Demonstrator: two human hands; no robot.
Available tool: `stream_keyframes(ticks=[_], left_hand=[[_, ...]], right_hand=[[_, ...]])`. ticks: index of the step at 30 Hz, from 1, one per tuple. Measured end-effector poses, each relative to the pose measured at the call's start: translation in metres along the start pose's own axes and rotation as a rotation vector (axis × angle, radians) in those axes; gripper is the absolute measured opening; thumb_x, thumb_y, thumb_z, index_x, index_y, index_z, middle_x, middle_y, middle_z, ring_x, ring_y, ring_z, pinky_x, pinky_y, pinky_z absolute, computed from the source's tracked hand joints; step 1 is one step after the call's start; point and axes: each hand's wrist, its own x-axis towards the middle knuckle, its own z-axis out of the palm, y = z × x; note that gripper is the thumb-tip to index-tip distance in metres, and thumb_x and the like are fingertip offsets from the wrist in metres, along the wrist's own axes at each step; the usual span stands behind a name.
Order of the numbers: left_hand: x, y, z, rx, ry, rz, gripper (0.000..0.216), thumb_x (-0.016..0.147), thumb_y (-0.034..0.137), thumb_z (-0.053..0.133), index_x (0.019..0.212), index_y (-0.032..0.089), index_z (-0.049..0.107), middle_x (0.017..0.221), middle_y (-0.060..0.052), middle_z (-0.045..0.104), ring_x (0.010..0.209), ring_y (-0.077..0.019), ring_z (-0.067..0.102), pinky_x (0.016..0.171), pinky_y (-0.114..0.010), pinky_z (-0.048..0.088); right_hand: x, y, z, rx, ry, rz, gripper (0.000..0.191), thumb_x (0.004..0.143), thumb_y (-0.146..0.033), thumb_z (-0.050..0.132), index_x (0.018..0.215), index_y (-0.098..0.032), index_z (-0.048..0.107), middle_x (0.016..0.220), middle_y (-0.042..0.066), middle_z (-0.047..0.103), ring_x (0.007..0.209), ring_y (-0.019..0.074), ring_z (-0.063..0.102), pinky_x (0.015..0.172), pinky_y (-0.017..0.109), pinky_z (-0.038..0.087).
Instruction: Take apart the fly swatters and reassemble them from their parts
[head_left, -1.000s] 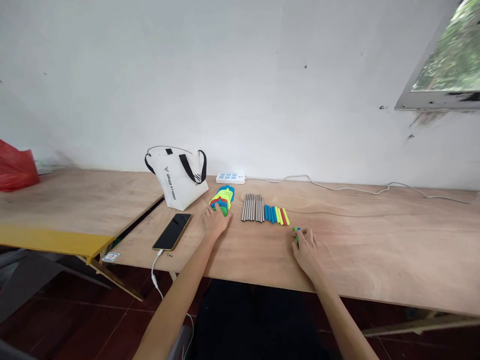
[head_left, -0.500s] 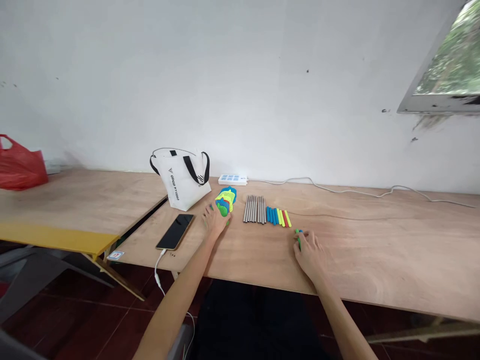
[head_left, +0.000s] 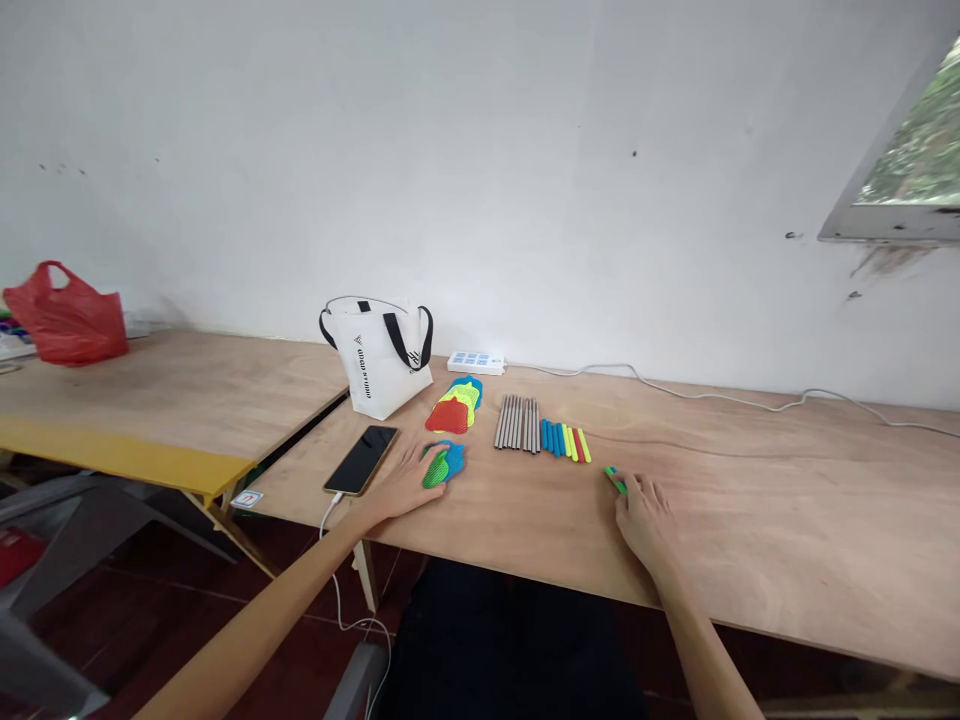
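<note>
My left hand point(head_left: 409, 482) rests on the plywood table point(head_left: 750, 520) with its fingers on green and blue mesh pieces point(head_left: 442, 464), just right of a black phone point(head_left: 361, 459). Behind them lies a pile of red, yellow and blue mesh pieces point(head_left: 454, 405). My right hand point(head_left: 646, 513) lies on the table with its fingertips closed on a small green stick point(head_left: 615, 479). A row of grey metal rods point(head_left: 518, 424) and a row of blue, yellow and red sticks point(head_left: 565, 441) sit between and behind the hands.
A white tote bag point(head_left: 381, 354) with black handles stands behind the phone. A white power strip point(head_left: 475, 362) and its cable point(head_left: 712, 397) run along the wall. A red plastic bag point(head_left: 67, 313) sits on the left table point(head_left: 150, 400), which has a yellow edge.
My left hand has pulled green and blue mesh pieces off the pile toward me and to the left. My right hand stays on the green stick. The view has swung slightly left.
</note>
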Motion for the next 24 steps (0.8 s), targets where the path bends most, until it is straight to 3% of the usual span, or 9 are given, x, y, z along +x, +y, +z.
stream_keyframes(ticks=[6, 10, 14, 18, 21, 24], left_hand=[[0.001, -0.018, -0.028, 0.089, -0.163, 0.091, 0.062, 0.088, 0.028, 0.057, 0.148, 0.032, 0.042, 0.154, -0.005, 0.042, 0.144, -0.0313, 0.035, 0.12, -0.05, 0.028], [0.012, 0.003, -0.027, 0.15, -0.093, 0.103, 0.068, 0.084, 0.023, 0.058, 0.149, 0.029, 0.038, 0.155, -0.007, 0.04, 0.147, -0.0316, 0.031, 0.121, -0.052, 0.025], [0.033, 0.052, 0.003, 0.116, 0.004, 0.149, 0.053, 0.093, 0.027, 0.05, 0.145, 0.027, 0.042, 0.152, -0.008, 0.044, 0.142, -0.0274, 0.039, 0.118, -0.046, 0.033], [0.066, 0.101, 0.047, 0.175, 0.044, 0.26, 0.049, 0.096, 0.035, 0.048, 0.144, 0.023, 0.046, 0.153, -0.011, 0.046, 0.143, -0.0271, 0.04, 0.123, -0.047, 0.024], [0.091, 0.119, 0.072, 0.252, 0.061, 0.264, 0.052, 0.101, 0.039, 0.04, 0.148, 0.017, 0.043, 0.157, -0.014, 0.044, 0.148, -0.0271, 0.036, 0.126, -0.05, 0.012], [0.105, 0.124, 0.084, 0.304, 0.061, 0.249, 0.053, 0.104, 0.043, 0.034, 0.146, 0.015, 0.048, 0.152, -0.015, 0.051, 0.146, -0.0279, 0.039, 0.126, -0.055, 0.003]], right_hand=[[0.004, 0.011, -0.006, -0.058, -0.023, 0.099, 0.036, 0.095, -0.016, 0.041, 0.125, -0.021, 0.06, 0.119, 0.011, 0.064, 0.111, 0.0258, 0.056, 0.088, 0.035, 0.04], [0.002, 0.005, -0.008, -0.096, -0.024, 0.114, 0.035, 0.095, -0.017, 0.043, 0.125, -0.02, 0.06, 0.119, 0.011, 0.064, 0.111, 0.0262, 0.056, 0.088, 0.036, 0.039], [0.001, 0.002, -0.009, -0.093, -0.024, 0.12, 0.035, 0.095, -0.018, 0.042, 0.126, -0.021, 0.059, 0.119, 0.011, 0.064, 0.111, 0.0263, 0.056, 0.088, 0.036, 0.039], [0.001, 0.002, -0.011, -0.087, -0.029, 0.111, 0.034, 0.097, -0.02, 0.042, 0.127, -0.021, 0.058, 0.119, 0.01, 0.064, 0.113, 0.0261, 0.055, 0.089, 0.036, 0.038], [0.001, 0.001, -0.012, -0.085, -0.031, 0.115, 0.034, 0.097, -0.02, 0.041, 0.128, -0.021, 0.057, 0.12, 0.01, 0.064, 0.113, 0.0257, 0.055, 0.089, 0.035, 0.038], [0.001, 0.0, -0.013, -0.095, -0.038, 0.116, 0.034, 0.097, -0.02, 0.042, 0.128, -0.022, 0.057, 0.119, 0.01, 0.064, 0.114, 0.0261, 0.054, 0.089, 0.036, 0.037]])
